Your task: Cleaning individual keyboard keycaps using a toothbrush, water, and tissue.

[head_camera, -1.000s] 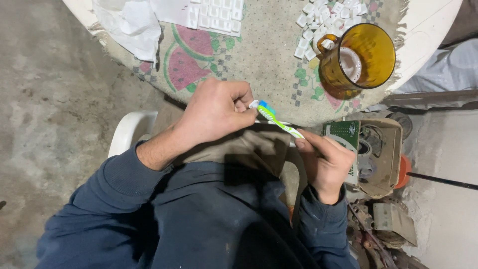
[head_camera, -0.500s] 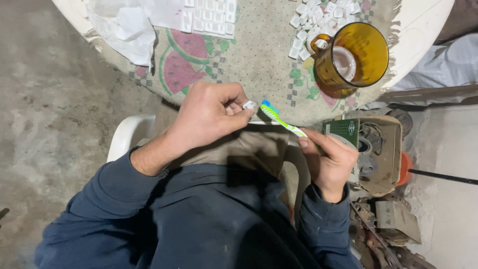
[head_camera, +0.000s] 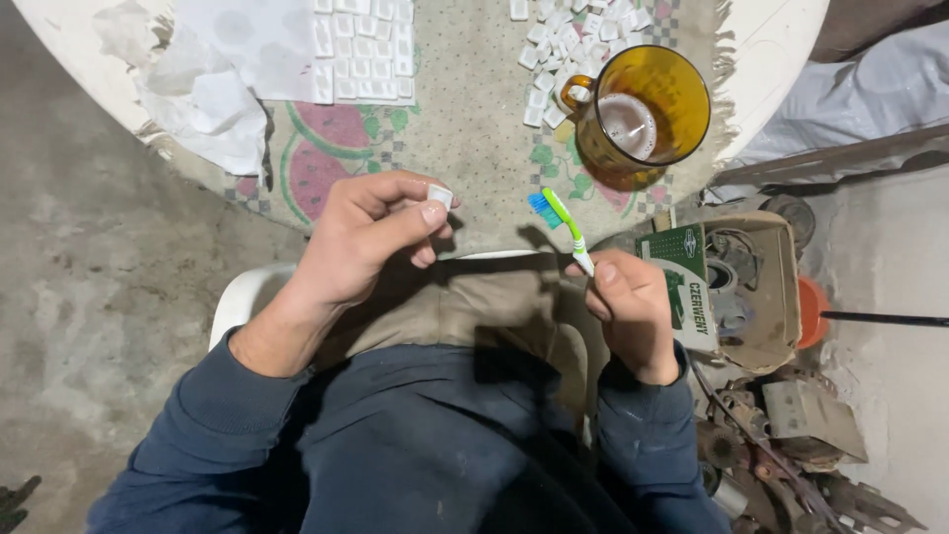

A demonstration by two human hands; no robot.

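Head view: left hand [head_camera: 361, 237], centre-left of the frame, pinches a small white key [head_camera: 439, 197] between thumb and forefinger; right hand [head_camera: 628, 307], lower centre-right, is closed round the handle of a green toothbrush [head_camera: 560, 219], bristles up, a gap apart from the key. Step looks like brushing keys one at a time. Next calls for bristles meeting the key, judging by the loose keys [head_camera: 559, 44] by the amber mug [head_camera: 643, 109] at upper right.

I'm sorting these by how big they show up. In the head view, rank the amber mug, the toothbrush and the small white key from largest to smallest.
1. amber mug, on the table.
2. toothbrush, in the right hand; part of its handle is hidden.
3. small white key, pinched in the left hand.
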